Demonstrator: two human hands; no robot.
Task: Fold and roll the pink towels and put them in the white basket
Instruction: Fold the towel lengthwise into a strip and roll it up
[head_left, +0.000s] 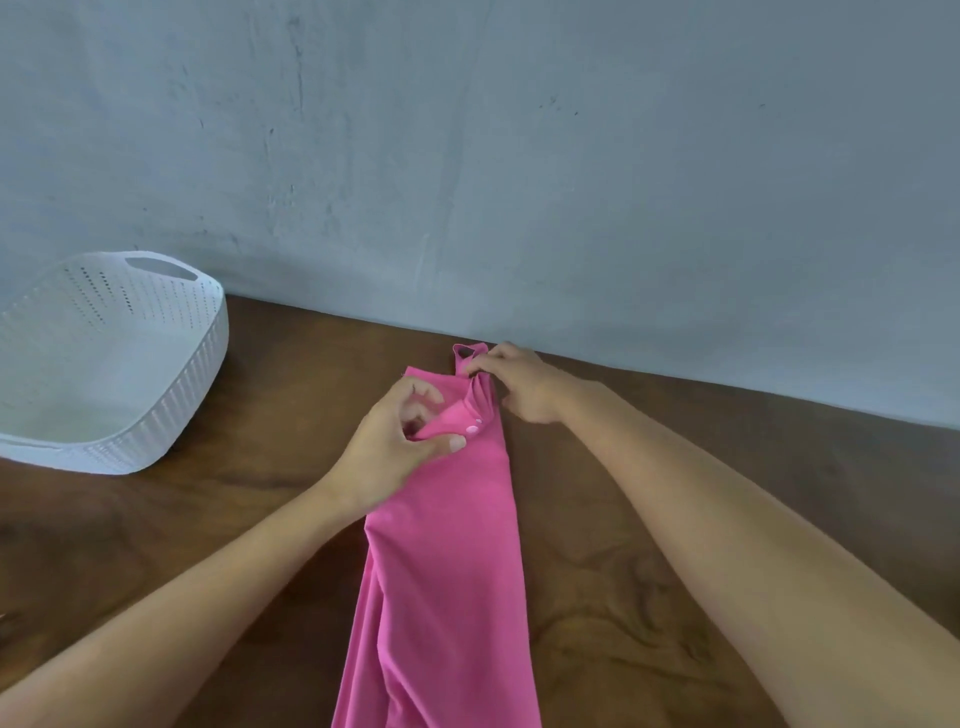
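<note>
In the head camera I look down at a brown wooden table (649, 571) that ends at a grey-blue wall (519, 156). One pink towel (441, 571) lies on this table, folded into a long narrow strip. It begins at the bottom edge of the picture and runs away from me, and its far end is close to the wall.

Both hands are at this far end. The left hand (395, 441) is curled. Its thumb and its fingers pinch a small raised fold of the cloth at the left side of the strip. Just beside the thumb tip I see two small pale snap buttons (472, 429) on the fabric. The right hand (524, 387) is at the far right corner of the towel, with the fingers bent down onto bunched cloth, and it grips this cloth. A small pink loop (464, 353) stands out from the towel's end, just beside the fingertips of this hand, toward the wall. I cannot tell if the fingers touch the loop itself. Both forearms are bare and reach in from the lower corners.

The white basket (197, 374) stands on the table at the left, near the wall and well apart from the towel. Its walls have many small holes, and there is a handle opening in the far wall. I see no towel part over its rim.
</note>
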